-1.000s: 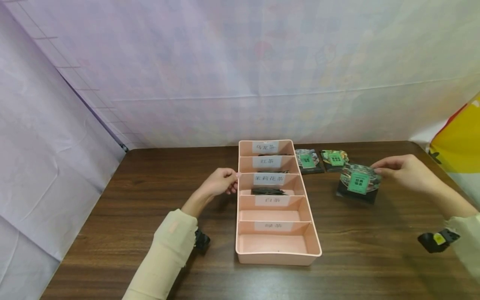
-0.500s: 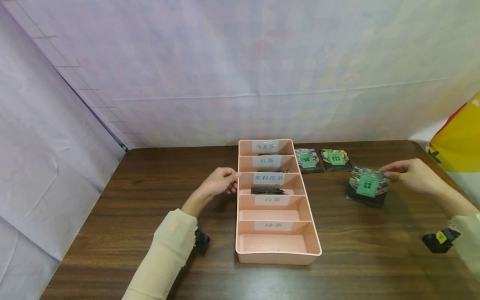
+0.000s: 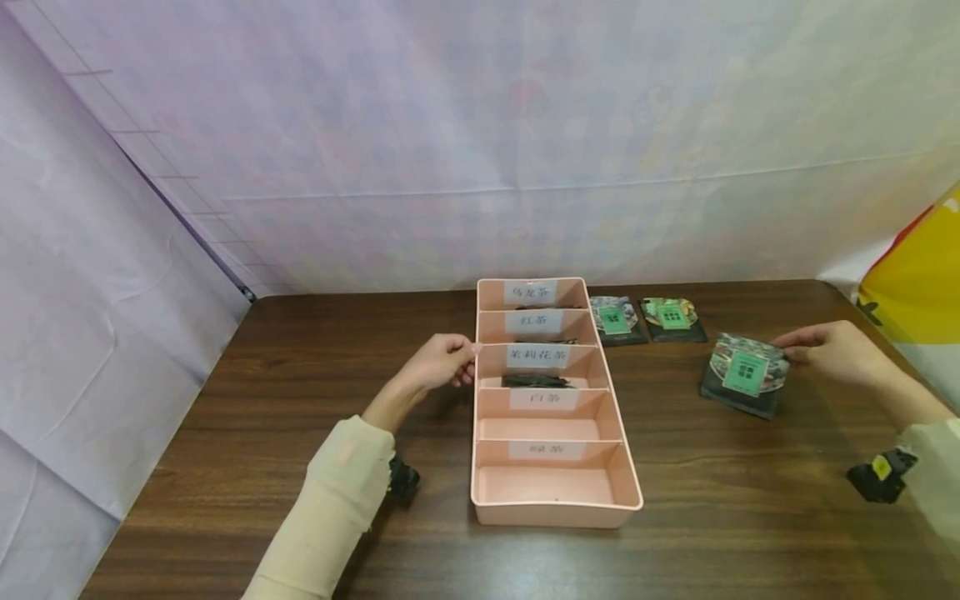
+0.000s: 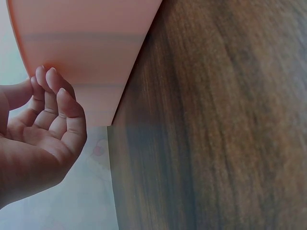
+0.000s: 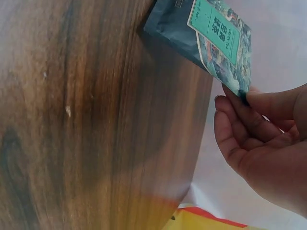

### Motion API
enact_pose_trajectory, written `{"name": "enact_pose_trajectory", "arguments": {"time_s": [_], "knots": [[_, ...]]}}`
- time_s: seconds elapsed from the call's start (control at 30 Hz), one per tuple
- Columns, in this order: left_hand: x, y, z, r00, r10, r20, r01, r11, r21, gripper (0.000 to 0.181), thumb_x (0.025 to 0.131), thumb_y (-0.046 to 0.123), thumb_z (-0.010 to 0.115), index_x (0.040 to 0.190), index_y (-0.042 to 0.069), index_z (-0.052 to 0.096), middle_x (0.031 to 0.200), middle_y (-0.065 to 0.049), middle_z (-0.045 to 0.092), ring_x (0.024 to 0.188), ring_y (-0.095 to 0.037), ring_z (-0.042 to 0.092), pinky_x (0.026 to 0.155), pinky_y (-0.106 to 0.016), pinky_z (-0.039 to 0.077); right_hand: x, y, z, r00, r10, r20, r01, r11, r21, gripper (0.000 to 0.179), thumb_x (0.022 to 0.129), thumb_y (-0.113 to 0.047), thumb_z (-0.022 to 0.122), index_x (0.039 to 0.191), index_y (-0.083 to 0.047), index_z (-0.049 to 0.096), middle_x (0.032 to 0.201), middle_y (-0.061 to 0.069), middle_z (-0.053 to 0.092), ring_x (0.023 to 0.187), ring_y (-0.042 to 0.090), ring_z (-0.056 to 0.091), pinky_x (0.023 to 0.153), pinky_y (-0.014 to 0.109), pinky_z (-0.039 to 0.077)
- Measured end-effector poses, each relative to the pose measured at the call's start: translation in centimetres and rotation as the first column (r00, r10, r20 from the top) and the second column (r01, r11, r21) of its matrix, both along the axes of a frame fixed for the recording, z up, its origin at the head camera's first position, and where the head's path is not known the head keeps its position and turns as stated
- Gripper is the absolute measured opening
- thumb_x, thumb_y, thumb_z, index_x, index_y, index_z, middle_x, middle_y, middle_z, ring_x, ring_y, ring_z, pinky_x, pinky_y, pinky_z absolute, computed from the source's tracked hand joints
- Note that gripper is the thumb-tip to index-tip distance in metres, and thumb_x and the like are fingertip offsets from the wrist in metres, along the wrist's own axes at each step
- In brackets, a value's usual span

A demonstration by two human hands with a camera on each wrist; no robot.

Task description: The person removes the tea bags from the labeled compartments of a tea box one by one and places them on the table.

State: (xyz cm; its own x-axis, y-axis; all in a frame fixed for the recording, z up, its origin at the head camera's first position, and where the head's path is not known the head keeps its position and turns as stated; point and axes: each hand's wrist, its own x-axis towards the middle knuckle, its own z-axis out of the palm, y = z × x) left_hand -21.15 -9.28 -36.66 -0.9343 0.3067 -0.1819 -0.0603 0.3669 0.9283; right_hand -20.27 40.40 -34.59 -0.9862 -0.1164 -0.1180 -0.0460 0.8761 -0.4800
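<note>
Packet (image 3: 745,377), dark with a green label, tilts over the right part of the tabletop (image 3: 750,517), held near one upper corner between the thumb and fingers of the right hand (image 3: 843,354); whether its lower edge touches the wood I cannot tell. It looks light and thin, probably smooth and a little slippery, flexible but stiff enough to keep its shape, so a pinch at an edge or corner should do, and squeezing the middle could crush what is inside. The left hand (image 3: 442,362) pinches the left rim of a pink box (image 3: 557,517) with five labelled compartments; dark packets (image 3: 535,381) stand in the middle one. The box's right wall rises between the held packet and those compartments. Near the tabletop's far edge lie a flat packet (image 3: 615,321) just beside the box and a yellow-topped packet (image 3: 672,321) next to it.
</note>
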Motion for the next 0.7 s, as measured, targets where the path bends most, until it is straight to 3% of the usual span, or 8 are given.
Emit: {"name": "enact_pose_trajectory", "arguments": {"time_s": [0.13, 0.27, 0.47, 0.7], "knots": [[0.0, 0.0, 0.1, 1.0, 0.001, -0.004, -0.001, 1.0, 0.004, 0.027, 0.097, 0.016, 0.046, 0.076, -0.001, 0.052, 0.066, -0.004, 0.053, 0.056, -0.012, 0.052, 0.052, -0.022, 0.042, 0.1, 0.4, 0.0, 1.0, -0.018, 0.004, 0.018, 1.0, 0.008, 0.029, 0.094, -0.007, 0.045, 0.11, 0.014, 0.055, 0.099, 0.032, 0.059, 0.083, 0.039, 0.056, 0.064, 0.041, 0.045], [0.0, 0.1, 0.1, 1.0, 0.003, -0.005, -0.003, 1.0, 0.005, 0.028, 0.097, 0.017, 0.046, 0.076, 0.0, 0.052, 0.066, -0.005, 0.053, 0.057, -0.012, 0.052, 0.052, -0.022, 0.043, 0.4, 0.6, 0.1, 0.999, -0.037, 0.039, 0.037, 0.999, 0.014, 0.036, 0.097, -0.015, 0.041, 0.117, 0.015, 0.049, 0.113, 0.036, 0.05, 0.101, 0.054, 0.044, 0.073, 0.057, 0.041], [-0.1, 0.1, 0.0, 1.0, 0.008, -0.001, -0.008, 1.0, 0.003, 0.028, 0.097, 0.017, 0.046, 0.075, 0.0, 0.052, 0.066, -0.005, 0.053, 0.056, -0.012, 0.052, 0.052, -0.022, 0.043, 0.9, 0.2, 0.1, 1.0, 0.01, 0.024, -0.011, 0.999, 0.044, 0.038, 0.097, -0.016, 0.041, 0.117, 0.015, 0.048, 0.117, 0.039, 0.045, 0.103, 0.056, 0.042, 0.075, 0.059, 0.041], [0.1, 0.1, -0.1, 1.0, 0.011, -0.004, -0.011, 1.0, -0.001, 0.027, 0.096, 0.016, 0.047, 0.075, 0.0, 0.053, 0.067, -0.007, 0.053, 0.057, -0.013, 0.052, 0.052, -0.023, 0.043, 1.9, -1.6, -0.1, 0.996, 0.089, -0.008, -0.089, 0.996, 0.019, 0.035, 0.096, -0.015, 0.045, 0.114, 0.015, 0.052, 0.107, 0.036, 0.054, 0.095, 0.049, 0.052, 0.07, 0.051, 0.046]]}}
